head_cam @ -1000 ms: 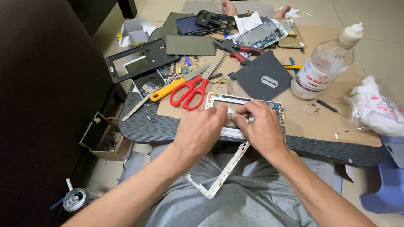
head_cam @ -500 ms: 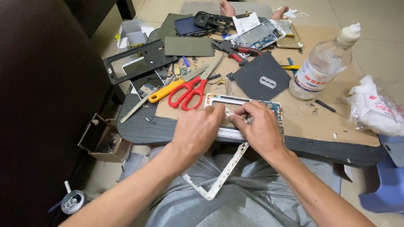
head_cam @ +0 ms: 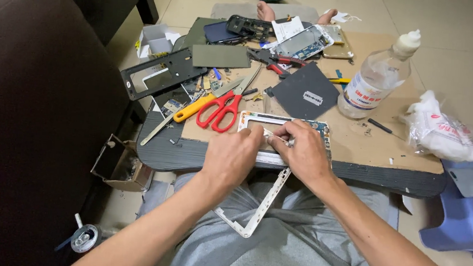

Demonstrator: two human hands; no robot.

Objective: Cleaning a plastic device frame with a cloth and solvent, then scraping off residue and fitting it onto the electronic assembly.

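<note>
A: What takes up most of the view?

B: A dark brown sofa (head_cam: 35, 110) fills the left side. Next in size is the dark worktop (head_cam: 387, 178), covered by a sheet of brown cardboard (head_cam: 356, 137), with a blue plastic stool (head_cam: 461, 223) at its right end.

A: And the device being handled?

B: A white tablet frame (head_cam: 259, 205) lies at the near edge of the worktop. Its far part rests on the cardboard and its near corner hangs over the person's lap in grey shorts (head_cam: 295, 251).

A: What are the hands doing?

B: The left hand (head_cam: 234, 156) lies curled on the frame, fingers pressing down on its near bar. The right hand (head_cam: 301, 150) sits just beside it, fingertips pinched narrow on something small and pale at the frame; I cannot tell what it is.

A: Anything else nearby?

B: A clear plastic bottle (head_cam: 376, 78) with a white cap stands far right of the hands, near a white crumpled bag (head_cam: 439, 131). A dark square panel (head_cam: 305, 90) lies beyond the frame, red-handled scissors (head_cam: 221, 107) just left of it, beside a yellow-handled tool (head_cam: 191, 109)
</note>
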